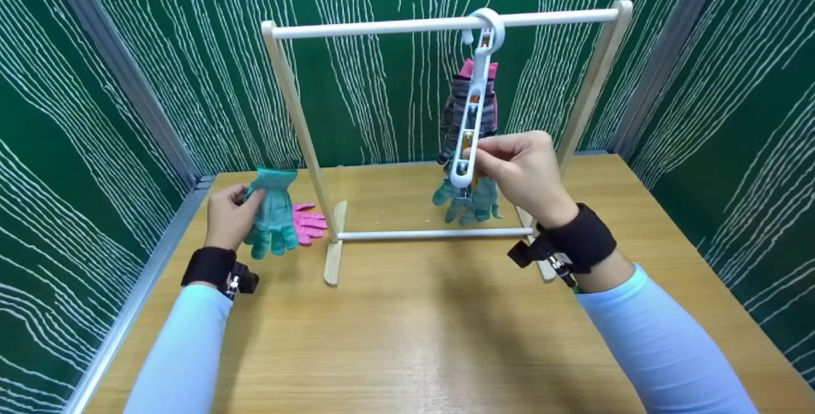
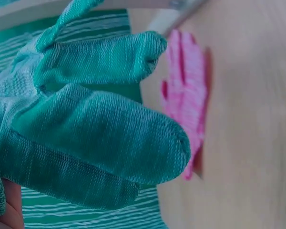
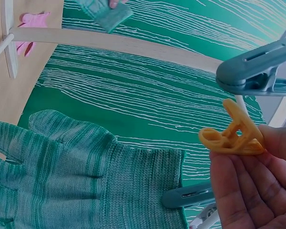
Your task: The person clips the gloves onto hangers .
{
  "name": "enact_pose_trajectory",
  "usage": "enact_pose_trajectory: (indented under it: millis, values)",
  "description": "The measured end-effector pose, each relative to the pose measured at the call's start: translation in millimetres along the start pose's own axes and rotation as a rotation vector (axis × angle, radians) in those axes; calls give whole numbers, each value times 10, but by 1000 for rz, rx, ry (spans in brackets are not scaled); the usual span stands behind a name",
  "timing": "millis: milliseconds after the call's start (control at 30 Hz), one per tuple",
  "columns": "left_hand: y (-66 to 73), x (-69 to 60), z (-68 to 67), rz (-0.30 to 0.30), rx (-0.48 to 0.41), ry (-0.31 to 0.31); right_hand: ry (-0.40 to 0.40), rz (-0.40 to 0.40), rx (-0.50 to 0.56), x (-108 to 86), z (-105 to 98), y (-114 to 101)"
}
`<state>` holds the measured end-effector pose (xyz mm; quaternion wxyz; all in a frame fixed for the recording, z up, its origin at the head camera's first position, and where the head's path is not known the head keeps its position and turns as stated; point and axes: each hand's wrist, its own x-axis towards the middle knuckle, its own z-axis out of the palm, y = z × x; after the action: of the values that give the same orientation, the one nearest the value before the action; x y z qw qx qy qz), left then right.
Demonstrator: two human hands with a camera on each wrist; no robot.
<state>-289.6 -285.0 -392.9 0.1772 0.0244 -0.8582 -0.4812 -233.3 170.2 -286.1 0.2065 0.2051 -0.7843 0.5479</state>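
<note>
My left hand (image 1: 230,213) grips a green knitted glove (image 1: 274,207) near its cuff, fingers of the glove hanging down left of the rack. In the left wrist view that glove (image 2: 100,129) fills much of the picture. With thumb and fingertips, my right hand (image 1: 525,172) pinches a yellow clip (image 3: 236,133) at the near end of a white clip hanger (image 1: 476,86). Another green glove (image 3: 86,174) hangs below the hanger, its cuff held by a grey-blue clip (image 3: 186,196). Dark striped gloves (image 1: 455,105) with pink hang farther back.
The hanger hooks over the top bar (image 1: 382,27) of a wooden rack (image 1: 296,108) on the table (image 1: 382,337). A pink glove (image 1: 310,224) lies by the rack's left foot. Green walls with white lines (image 1: 242,83) enclose the table.
</note>
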Motion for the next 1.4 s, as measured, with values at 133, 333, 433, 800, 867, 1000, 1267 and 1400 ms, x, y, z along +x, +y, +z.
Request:
enact_pose_trajectory:
  millis: [133, 333, 433, 800, 867, 1000, 1267, 1400]
  values:
    - [77, -13, -10, 43, -43, 7, 3, 12, 0, 0, 2, 2]
    - [198, -55, -35, 39, -76, -20, 0, 3, -2, -1, 14, 4]
    - [254, -75, -29, 61, -112, -44, 0, 2, -8, -3, 14, 3]
    - [448, -127, 81, 145, -197, -116, 5, -8, -13, 4, 8, 7]
    - [469, -136, 102, 152, -203, -118, 7, -9, -9, 1, 9, 4]
    - [497, -148, 156, 177, -211, -113, 5, -10, 9, -3, 10, 9]
    - [591, -196, 288, 190, -228, -148, 5, -19, 19, -2, 13, 2]
    - [665, -232, 367, 196, -258, -177, 8, -15, 24, -1, 17, -3]
